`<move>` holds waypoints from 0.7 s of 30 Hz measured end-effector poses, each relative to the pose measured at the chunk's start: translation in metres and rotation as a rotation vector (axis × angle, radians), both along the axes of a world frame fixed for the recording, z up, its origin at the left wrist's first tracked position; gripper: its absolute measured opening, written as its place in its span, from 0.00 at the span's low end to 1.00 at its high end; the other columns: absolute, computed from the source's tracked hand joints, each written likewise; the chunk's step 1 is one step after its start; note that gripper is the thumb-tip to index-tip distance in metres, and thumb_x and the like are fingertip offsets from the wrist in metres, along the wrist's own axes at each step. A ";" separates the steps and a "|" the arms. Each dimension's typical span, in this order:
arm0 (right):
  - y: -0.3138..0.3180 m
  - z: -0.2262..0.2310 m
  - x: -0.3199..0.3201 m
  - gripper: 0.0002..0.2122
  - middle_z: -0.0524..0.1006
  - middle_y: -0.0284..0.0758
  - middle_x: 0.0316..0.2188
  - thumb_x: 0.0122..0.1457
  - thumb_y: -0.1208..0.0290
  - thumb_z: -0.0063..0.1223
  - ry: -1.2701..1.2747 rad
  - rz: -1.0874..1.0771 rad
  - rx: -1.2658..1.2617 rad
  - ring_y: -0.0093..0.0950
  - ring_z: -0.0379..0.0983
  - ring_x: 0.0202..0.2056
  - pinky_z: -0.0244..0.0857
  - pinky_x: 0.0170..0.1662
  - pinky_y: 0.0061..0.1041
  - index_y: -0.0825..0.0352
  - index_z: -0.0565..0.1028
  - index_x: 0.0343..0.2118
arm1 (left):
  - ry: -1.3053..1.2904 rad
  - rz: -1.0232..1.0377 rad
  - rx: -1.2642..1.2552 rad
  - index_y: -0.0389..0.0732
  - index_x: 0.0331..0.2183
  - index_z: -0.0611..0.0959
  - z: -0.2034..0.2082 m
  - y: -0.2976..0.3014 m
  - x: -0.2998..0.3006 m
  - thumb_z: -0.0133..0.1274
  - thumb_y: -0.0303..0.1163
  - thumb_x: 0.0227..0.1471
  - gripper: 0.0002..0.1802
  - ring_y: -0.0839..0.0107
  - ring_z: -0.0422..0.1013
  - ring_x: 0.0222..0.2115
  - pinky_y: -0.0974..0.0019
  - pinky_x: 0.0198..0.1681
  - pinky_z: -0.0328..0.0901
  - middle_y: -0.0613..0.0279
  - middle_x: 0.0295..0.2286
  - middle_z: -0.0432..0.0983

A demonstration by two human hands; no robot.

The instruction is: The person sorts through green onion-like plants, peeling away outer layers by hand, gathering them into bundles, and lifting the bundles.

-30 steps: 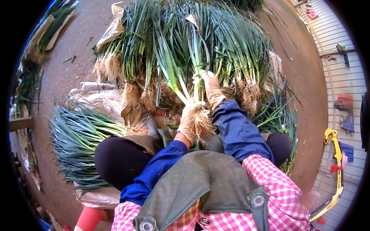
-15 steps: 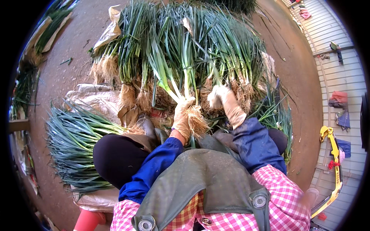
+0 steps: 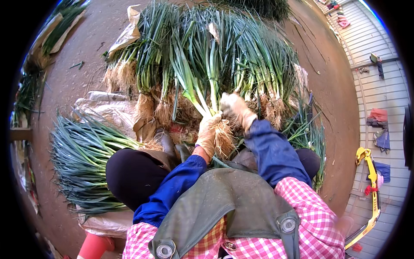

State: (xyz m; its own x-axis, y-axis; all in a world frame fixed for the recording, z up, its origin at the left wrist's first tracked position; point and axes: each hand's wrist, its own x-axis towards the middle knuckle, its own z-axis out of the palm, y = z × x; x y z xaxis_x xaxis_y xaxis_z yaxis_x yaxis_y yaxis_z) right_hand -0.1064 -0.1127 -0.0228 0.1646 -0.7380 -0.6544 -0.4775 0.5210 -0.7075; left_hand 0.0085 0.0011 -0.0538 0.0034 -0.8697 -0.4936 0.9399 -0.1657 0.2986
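My left hand [image 3: 208, 134], in a pale work glove, is closed round the pale lower stems of a few leeks [image 3: 214, 77]. Their shaggy tan roots [image 3: 224, 139] hang out beside that hand, and their long green leaves point away from me. Just right of the held stems is my gloved right hand [image 3: 235, 108], its fingers curled and slightly blurred. Whatever it may hold cannot be made out. Beyond both hands lies a wide heap of leeks [image 3: 258, 52], roots toward me.
At my left, a second pile of leeks [image 3: 88, 159] lies on pale sacking [image 3: 105, 110]. More greens [image 3: 312, 134] are at my right knee. A red stool-like object [image 3: 95, 246] stands at lower left. A ribbed pale wall [image 3: 392, 142] and a yellow toy-like digger arm [image 3: 373, 185] are far right.
My right hand has moved left, close to the held stems. The long thin strip that trailed up from it is gone from view. The left hand keeps its hold, with little movement.
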 end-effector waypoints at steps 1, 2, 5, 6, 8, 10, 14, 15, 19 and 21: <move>-0.014 0.011 0.012 0.17 0.78 0.38 0.35 0.63 0.56 0.44 -0.114 -0.167 0.098 0.27 0.73 0.28 0.69 0.40 0.32 0.68 0.71 0.43 | -0.054 -0.027 -0.006 0.33 0.38 0.78 0.001 0.001 0.000 0.55 0.22 0.49 0.12 0.71 0.72 0.21 0.70 0.25 0.69 0.62 0.26 0.75; -0.015 0.031 0.025 0.18 0.79 0.36 0.31 0.60 0.55 0.50 -0.058 -0.211 0.072 0.28 0.74 0.27 0.69 0.40 0.34 0.68 0.71 0.41 | -0.103 -0.057 -0.017 0.33 0.39 0.78 0.004 0.001 -0.002 0.55 0.22 0.48 0.12 0.72 0.71 0.22 0.70 0.26 0.69 0.63 0.27 0.75; -0.030 0.002 0.036 0.17 0.78 0.36 0.29 0.58 0.56 0.54 -0.209 -0.018 0.096 0.27 0.75 0.26 0.71 0.30 0.25 0.70 0.74 0.37 | -0.365 -0.068 0.029 0.37 0.37 0.79 0.010 0.001 -0.014 0.57 0.23 0.45 0.13 0.76 0.69 0.24 0.71 0.28 0.65 0.66 0.27 0.75; -0.039 0.002 0.034 0.15 0.77 0.34 0.27 0.60 0.59 0.51 -0.242 -0.073 0.087 0.26 0.74 0.26 0.71 0.30 0.25 0.69 0.75 0.34 | -0.374 -0.084 0.016 0.37 0.36 0.79 0.012 -0.001 -0.017 0.57 0.23 0.45 0.12 0.75 0.69 0.23 0.71 0.28 0.65 0.66 0.27 0.75; -0.032 0.012 0.043 0.15 0.73 0.28 0.21 0.64 0.61 0.43 -0.468 -0.160 0.039 0.22 0.68 0.22 0.63 0.25 0.19 0.71 0.73 0.39 | -0.435 -0.146 -0.026 0.36 0.37 0.78 0.012 0.002 -0.007 0.57 0.22 0.45 0.13 0.75 0.69 0.23 0.71 0.27 0.65 0.65 0.27 0.74; -0.029 0.023 0.049 0.18 0.68 0.24 0.21 0.67 0.62 0.35 -0.924 -0.236 0.240 0.19 0.60 0.20 0.56 0.23 0.20 0.76 0.71 0.43 | -0.241 -0.102 -0.021 0.36 0.37 0.78 0.006 0.004 -0.007 0.56 0.22 0.46 0.13 0.74 0.69 0.23 0.71 0.27 0.65 0.65 0.26 0.74; -0.026 0.009 0.030 0.19 0.77 0.36 0.30 0.66 0.56 0.38 -0.654 -0.223 0.309 0.27 0.74 0.26 0.71 0.29 0.26 0.70 0.71 0.43 | -0.164 -0.127 -0.013 0.34 0.37 0.77 0.019 0.006 -0.009 0.54 0.20 0.45 0.13 0.74 0.69 0.23 0.71 0.29 0.65 0.65 0.26 0.74; -0.038 -0.020 0.006 0.20 0.78 0.35 0.28 0.65 0.55 0.40 -0.616 -0.208 0.263 0.25 0.74 0.25 0.70 0.29 0.24 0.71 0.73 0.43 | -0.180 -0.160 -0.026 0.34 0.37 0.78 0.026 0.003 -0.016 0.54 0.20 0.45 0.13 0.74 0.69 0.24 0.71 0.29 0.65 0.65 0.26 0.74; -0.033 -0.042 0.005 0.25 0.79 0.37 0.23 0.62 0.49 0.43 -0.240 -0.159 -0.106 0.27 0.75 0.22 0.70 0.28 0.25 0.72 0.75 0.40 | -0.261 -0.153 0.033 0.34 0.37 0.80 0.027 0.004 -0.012 0.55 0.20 0.45 0.13 0.74 0.70 0.25 0.71 0.30 0.65 0.63 0.27 0.75; -0.032 -0.038 0.013 0.24 0.79 0.41 0.27 0.63 0.47 0.39 0.032 0.007 -0.206 0.33 0.76 0.28 0.70 0.33 0.30 0.68 0.75 0.39 | -0.304 -0.160 0.061 0.34 0.38 0.80 0.021 0.007 -0.007 0.55 0.20 0.45 0.14 0.74 0.70 0.25 0.71 0.30 0.65 0.63 0.27 0.75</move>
State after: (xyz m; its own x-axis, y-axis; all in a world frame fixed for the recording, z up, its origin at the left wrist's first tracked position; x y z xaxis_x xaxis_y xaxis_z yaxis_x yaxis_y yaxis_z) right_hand -0.0931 -0.1445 -0.0609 0.1521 -0.8558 -0.4945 -0.5045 0.3630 -0.7834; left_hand 0.0019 0.0085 -0.0326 0.0249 -0.8399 -0.5422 0.7701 -0.3297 0.5461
